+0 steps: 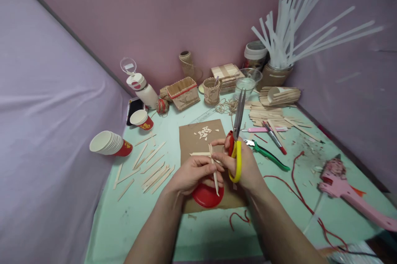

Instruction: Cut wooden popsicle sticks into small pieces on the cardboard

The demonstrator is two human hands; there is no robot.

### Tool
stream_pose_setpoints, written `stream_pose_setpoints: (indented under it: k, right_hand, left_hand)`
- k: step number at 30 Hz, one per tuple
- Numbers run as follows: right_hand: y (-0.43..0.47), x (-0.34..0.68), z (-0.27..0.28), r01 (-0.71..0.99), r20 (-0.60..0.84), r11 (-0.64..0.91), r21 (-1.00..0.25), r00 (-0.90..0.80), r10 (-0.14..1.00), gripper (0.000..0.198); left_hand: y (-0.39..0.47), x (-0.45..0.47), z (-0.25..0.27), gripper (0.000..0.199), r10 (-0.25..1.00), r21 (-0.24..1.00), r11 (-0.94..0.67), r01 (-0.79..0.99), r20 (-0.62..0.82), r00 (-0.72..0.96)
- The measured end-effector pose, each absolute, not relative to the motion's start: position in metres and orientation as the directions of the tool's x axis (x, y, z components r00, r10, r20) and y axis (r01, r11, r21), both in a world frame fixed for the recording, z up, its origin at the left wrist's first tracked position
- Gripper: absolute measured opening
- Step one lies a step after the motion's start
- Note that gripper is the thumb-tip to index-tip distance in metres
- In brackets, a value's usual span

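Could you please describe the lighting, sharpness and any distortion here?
In the head view, light on the mint table is soft, without harsh glare; in the head view, the scissors look fairly clear; in the head view, the pink glue gun near the right edge seems stretched, perhaps by the wide lens, and the white sticks look soft at their outer tips.

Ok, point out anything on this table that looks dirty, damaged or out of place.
The pink glue gun at the right: its front end is blotched dark. Beside it, the pale green tabletop has grey smudges, unlike the cleaner surface around.
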State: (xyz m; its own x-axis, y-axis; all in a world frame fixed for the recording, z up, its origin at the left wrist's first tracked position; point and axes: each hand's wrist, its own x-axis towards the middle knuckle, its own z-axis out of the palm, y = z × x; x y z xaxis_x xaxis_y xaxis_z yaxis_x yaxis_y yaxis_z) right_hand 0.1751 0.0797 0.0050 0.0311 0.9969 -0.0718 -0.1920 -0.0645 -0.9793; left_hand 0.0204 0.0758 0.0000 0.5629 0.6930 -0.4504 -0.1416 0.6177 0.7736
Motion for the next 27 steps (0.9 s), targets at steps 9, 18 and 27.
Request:
stream_pose_setpoints:
  k: [9,18,27]
  right_hand:
    - [0.078,0.176,0.001,-0.097,-0.01,-0.011,-0.995,-0.009,1.0,0.031]
    - [0.076,0.17,-0.007,-0.053,-0.053,-0.054,-0.997,-0.022,0.998,0.027]
    - [0.079,0.174,-0.002,-0.162,-0.064,-0.068,-0.984,-0.027,0.998,0.036]
  left_hand:
    - [0.076,0.02,-0.002,0.044,0.658,0.75,0.653,-0.106,-0.492,0.57]
    - [0.074,0.022,0.005,0.037,0.675,0.787,0.616,0.034,-0.549,0.493]
    - [0.069,0.03,0.009,0.03,0.815,0.899,0.366,0.24,-0.434,0.384]
